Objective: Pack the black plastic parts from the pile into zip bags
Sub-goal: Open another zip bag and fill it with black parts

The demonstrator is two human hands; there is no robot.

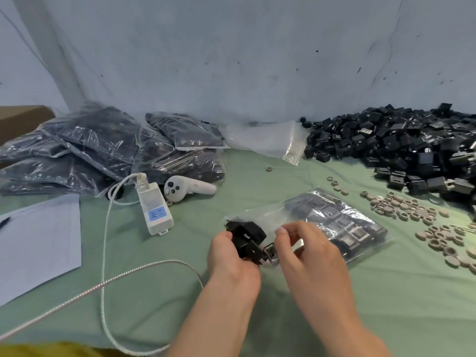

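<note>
Many full bags point(103, 150) lie at the back left, but the pile point(401, 150) of black parts on the right is big, so I think lots is left. My left hand point(229, 256) grips a bunch of parts point(247, 237) at the mouth of a half-full bag point(342, 222), which my right hand point(309, 253) pinches; I cannot count the parts inside.

- A table covered by a green cloth point(401, 300).
- Far right corner: a heap of black plastic parts point(401, 145); small beige rings point(412, 210) along the right edge.
- Far left corner: stacked full clear zip bags point(98, 148).
- Middle: white power strip point(154, 210), white plastic controller point(185, 188), half-filled clear zip bag point(342, 222).
- Left edge: pale blue paper sheet point(38, 243).
</note>
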